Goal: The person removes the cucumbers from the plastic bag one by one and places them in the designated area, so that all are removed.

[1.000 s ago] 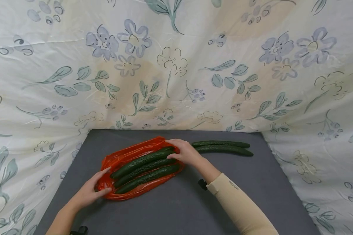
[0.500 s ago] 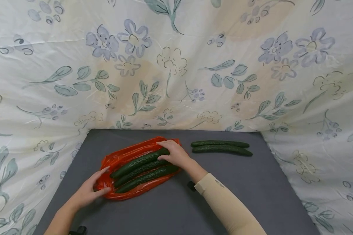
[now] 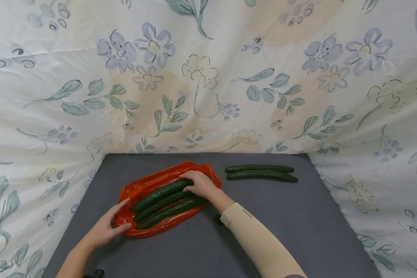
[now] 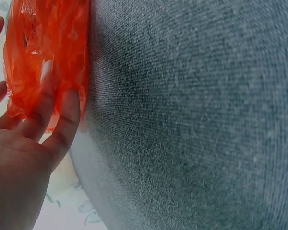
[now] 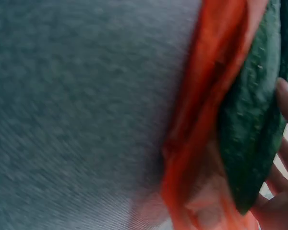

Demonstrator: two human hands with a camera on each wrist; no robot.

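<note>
An orange-red plastic bag (image 3: pixel 146 180) lies on the dark grey table, its open side showing three long green cucumbers side by side: an upper one (image 3: pixel 161 194), a middle one (image 3: pixel 164 202) and a lower one (image 3: pixel 170 210). At the bag's left end my left hand (image 3: pixel 105 226) rests with spread, loosely straight fingers touching the plastic, also seen in the left wrist view (image 4: pixel 33 129). My right hand (image 3: pixel 203 186) reaches over the cucumbers' right ends. Its thumb and fingers curl round the upper cucumber, covering that end. In the right wrist view the bag's edge (image 5: pixel 201 105) runs alongside a cucumber (image 5: pixel 247 124).
Two more cucumbers, a far one (image 3: pixel 260 168) and a near one (image 3: pixel 262 175), lie together on the grey table (image 3: pixel 281 220) right of the bag. Floral cloth (image 3: pixel 201 77) hangs behind the table and along both sides.
My right hand has moved left along the cucumbers, uncovering the bag's right end and the loose pair's left ends. The left hand stays at its end of the bag.
</note>
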